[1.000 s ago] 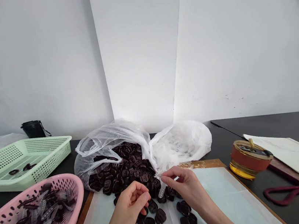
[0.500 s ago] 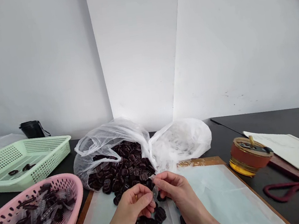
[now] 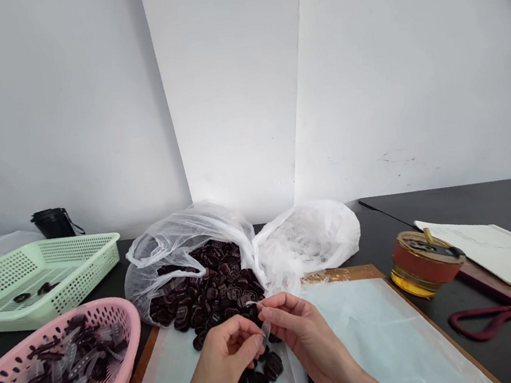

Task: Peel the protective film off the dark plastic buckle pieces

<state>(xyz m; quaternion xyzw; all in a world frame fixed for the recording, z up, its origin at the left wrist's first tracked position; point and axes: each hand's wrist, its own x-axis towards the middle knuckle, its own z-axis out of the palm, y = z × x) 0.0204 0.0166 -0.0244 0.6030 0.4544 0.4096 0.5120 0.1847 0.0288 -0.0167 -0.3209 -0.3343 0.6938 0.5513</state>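
- My right hand [image 3: 312, 339] pinched a clear strip [image 3: 266, 331] in its fingers, above the pale sheet [image 3: 374, 327]; my left hand [image 3: 225, 351] curled its fingers against the strip, their grip unclear to me.
- Dark pieces [image 3: 222, 272] spilled from a clear bag [image 3: 184, 227] beside a white bag [image 3: 309, 234].
- On the black surface [image 3: 379, 231] I saw pink [image 3: 131, 323] and green baskets [image 3: 73, 297] left, red-handled scissors [image 3: 481, 324] and an amber container [image 3: 424, 263] right.
- Pale walls [image 3: 59, 117] rose behind, faintly scuffed.
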